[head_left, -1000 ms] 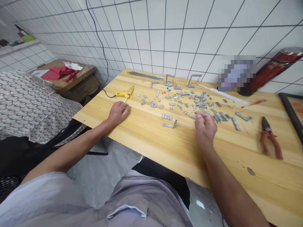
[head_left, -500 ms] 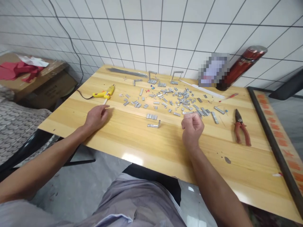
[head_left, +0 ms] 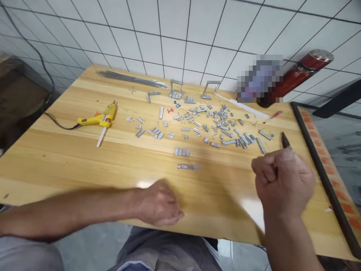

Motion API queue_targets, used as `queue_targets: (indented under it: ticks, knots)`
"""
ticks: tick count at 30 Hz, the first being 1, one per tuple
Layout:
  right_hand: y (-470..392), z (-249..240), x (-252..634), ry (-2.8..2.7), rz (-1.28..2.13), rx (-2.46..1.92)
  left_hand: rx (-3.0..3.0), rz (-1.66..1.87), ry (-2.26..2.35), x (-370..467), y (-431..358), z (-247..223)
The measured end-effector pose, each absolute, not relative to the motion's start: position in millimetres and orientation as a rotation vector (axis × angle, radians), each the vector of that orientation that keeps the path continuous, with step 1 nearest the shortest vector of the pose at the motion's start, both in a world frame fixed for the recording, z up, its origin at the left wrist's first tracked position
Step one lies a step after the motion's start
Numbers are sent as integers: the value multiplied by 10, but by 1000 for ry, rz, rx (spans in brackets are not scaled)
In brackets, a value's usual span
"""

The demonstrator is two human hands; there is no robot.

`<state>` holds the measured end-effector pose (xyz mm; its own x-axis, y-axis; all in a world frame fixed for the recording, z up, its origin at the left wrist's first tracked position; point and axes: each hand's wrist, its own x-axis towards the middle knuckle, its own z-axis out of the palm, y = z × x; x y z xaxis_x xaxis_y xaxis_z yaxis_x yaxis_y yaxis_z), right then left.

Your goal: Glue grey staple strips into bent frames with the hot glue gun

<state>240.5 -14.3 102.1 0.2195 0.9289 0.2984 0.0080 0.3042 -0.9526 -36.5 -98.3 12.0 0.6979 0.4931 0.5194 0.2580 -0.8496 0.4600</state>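
My left hand (head_left: pixel 160 205) rests closed at the table's front edge, below a flat grey strip (head_left: pixel 188 166); nothing shows in its curled fingers. My right hand (head_left: pixel 284 180) is a closed fist raised at the right, over the pliers (head_left: pixel 285 140), whose handles it hides. Above the strip lies a row of small grey pieces (head_left: pixel 182 151). Many loose grey pieces (head_left: pixel 222 120) are scattered in the middle. Two bent grey frames, one on the left (head_left: pixel 176 89) and one on the right (head_left: pixel 211 89), stand near the wall.
A yellow glue gun (head_left: pixel 98 118) with a white stick lies at the left, its cord trailing left. Thin metal rods (head_left: pixel 132 79) lie along the back. A red flask (head_left: pixel 299 77) leans near a blurred object. A black-framed panel (head_left: pixel 318 162) borders the right side.
The view has shifted. My left hand has moved right and toward the front edge, away from the glue gun. My right hand has moved right, over the pliers. The bent strip now looks flat.
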Motion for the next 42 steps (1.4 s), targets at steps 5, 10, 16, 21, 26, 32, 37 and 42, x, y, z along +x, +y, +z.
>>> queue_targets:
  ticks: [5,10,16,21,26,32,37,42]
  knots:
    - [63,965,2371,-1549,433,-1377,2446,679,687,-500,-1023,98]
    - [425,955,2222,-1977,167,-1423,2473,575,670,-500,-1011,108]
    - [708,835,2220,-2051,61,-1539,2491,680,665,-446,-1034,33]
    - [771,597,2358,-2237,154,-1558,2492,644,661,-450,-1075,-38]
    - [753,476,2401,-2404,159,-1513,2478,625,641,-457,-1118,-106]
    - [798,362,2362,-2495,26,-1512,2463,619,656,-459,-1101,-67]
    - [802,364,2331,-2347,191,-1484,2461,590,653,-457,-1095,-48]
    - [687,669,2341,-1654,903,-1425,2466,630,655,-477,-1058,9]
